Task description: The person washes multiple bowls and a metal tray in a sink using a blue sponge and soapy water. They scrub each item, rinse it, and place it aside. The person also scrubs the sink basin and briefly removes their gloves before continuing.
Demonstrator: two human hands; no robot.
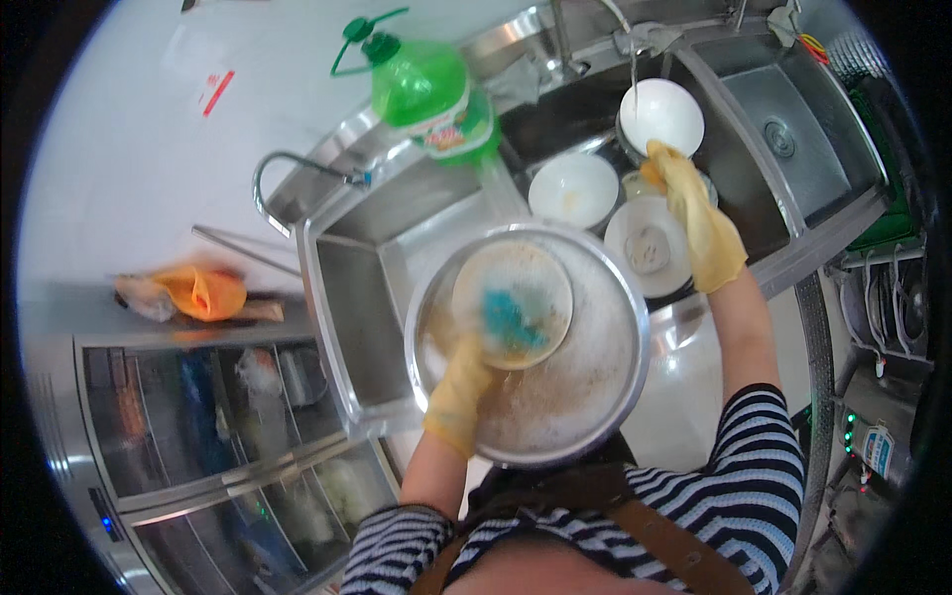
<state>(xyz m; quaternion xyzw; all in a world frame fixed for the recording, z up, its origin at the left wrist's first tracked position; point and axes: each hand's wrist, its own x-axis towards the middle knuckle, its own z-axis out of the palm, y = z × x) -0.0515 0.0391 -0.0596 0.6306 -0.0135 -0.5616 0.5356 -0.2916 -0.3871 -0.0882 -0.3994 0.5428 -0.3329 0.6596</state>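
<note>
My left hand [463, 387], in a yellow rubber glove, is over a large metal basin [638, 327] of foamy brown water. Its fingers are blurred beside a pale plate [547, 275] and a blue-green scrubber [513, 320]; whether it grips either is unclear. In the middle sink, my right hand [699, 216], gloved too, has its fingers on the lower rim of a white bowl [662, 119] beneath a thin stream of water. Another white bowl [573, 190] and a translucent, shallow dish [647, 249] lie nearby.
A big green detergent bottle [435, 97] stands behind the basin. The left sink [357, 320] lies partly under the basin; the right sink [788, 141] shows its drain. A curved faucet [271, 160] rises at the back left. Glass-doored cabinets [223, 424] stand at the left, racked dishes [885, 305] at the right.
</note>
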